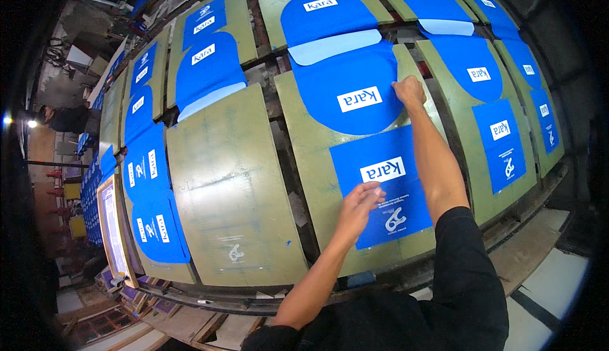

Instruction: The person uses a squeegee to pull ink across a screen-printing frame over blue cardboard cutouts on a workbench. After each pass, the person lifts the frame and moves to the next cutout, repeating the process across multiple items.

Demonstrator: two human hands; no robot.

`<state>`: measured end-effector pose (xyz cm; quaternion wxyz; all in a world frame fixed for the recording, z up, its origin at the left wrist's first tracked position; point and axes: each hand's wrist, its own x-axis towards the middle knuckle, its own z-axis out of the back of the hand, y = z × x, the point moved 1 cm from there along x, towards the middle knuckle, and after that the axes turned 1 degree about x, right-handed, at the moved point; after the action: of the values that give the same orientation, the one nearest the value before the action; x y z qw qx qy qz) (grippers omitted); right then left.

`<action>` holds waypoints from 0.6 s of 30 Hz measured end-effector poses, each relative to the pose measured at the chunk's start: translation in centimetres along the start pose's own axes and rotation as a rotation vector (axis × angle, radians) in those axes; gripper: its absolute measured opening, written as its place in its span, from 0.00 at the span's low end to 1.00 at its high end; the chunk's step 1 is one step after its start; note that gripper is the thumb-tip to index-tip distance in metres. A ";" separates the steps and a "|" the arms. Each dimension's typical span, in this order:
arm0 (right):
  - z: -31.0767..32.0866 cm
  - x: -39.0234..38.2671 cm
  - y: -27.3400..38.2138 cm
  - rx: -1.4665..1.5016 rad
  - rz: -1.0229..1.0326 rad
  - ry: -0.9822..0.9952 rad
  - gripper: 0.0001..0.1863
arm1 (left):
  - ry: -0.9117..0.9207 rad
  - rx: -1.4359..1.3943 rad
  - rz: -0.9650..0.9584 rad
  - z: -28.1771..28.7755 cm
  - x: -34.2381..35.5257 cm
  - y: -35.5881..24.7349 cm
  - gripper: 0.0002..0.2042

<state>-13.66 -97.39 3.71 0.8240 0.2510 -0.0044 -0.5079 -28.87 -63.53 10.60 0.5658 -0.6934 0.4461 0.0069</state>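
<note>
A blue fabric piece with a rounded lower end (pixel 317 91) and a white printed label lies on an olive-green board (pixel 298 180) in front of me. My right hand (pixel 411 92) reaches far forward, its fingers closed at the right edge of that piece. Below it on the same board lies a flat rectangular blue fabric piece (pixel 346 161) with white print. Over this lower piece is my left hand (pixel 360 208), fingers loosely bent and apart, holding nothing. Whether its fingertips touch the cloth I cannot tell. A light-blue folded strip (pixel 336 46) runs along the rounded piece's top.
Several more boards in rows carry similar blue pieces (pixel 479 72). The board to the left (pixel 222 161) shows bare surface with faint print marks. A framed printing screen (pixel 114 230) leans at the far left. Dark gaps separate the boards. Another person (pixel 66 119) is in the left background.
</note>
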 end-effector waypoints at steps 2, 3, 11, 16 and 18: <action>0.3 1.1 -0.2 -0.015 0.007 -0.045 0.20 | -0.028 -0.040 0.065 -0.4 1.8 -0.3 0.19; 0.6 1.2 -0.1 0.060 0.102 -0.046 0.20 | -0.036 -0.047 0.083 -0.6 2.5 -0.5 0.20; 4.2 -15.8 5.5 1.041 0.436 0.468 0.16 | -0.023 -0.497 0.125 -1.8 3.8 -4.1 0.34; 7.9 -27.6 10.1 1.436 0.417 0.570 0.12 | 0.142 -1.151 -0.135 1.9 1.0 -8.9 0.30; 8.6 -30.4 10.8 1.466 0.471 0.523 0.08 | -0.025 -1.059 -0.287 4.3 -0.8 -11.2 0.23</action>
<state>-21.68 -71.53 23.30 0.5098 0.8299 -0.1959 -0.1139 -20.16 -60.05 18.19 0.1399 -0.9371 0.2759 0.1618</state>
